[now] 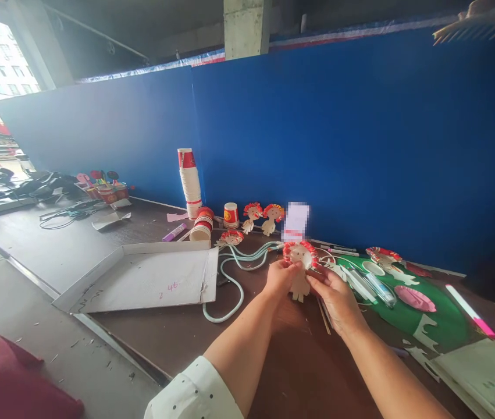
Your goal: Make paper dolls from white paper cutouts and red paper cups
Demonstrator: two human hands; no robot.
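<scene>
Bench [299, 372], before you: one paper figure [302, 256], between your left hand [278, 278] and right hand [334, 299]. To your left: a tray [166, 247]; a cord [241, 297] between it and the figure. Behind the tray: a cup stack [190, 183], near the panel [360, 145]; right of that, an upturned cup [231, 216], then two more figures [272, 214], side by side. To your right: a mat [448, 317], an oval piece [415, 298] on it; a marker [469, 309] at its right edge; a packet [487, 372] nearer you.

Left hand [280, 278] partly hidden behind paper figure [302, 258].
</scene>
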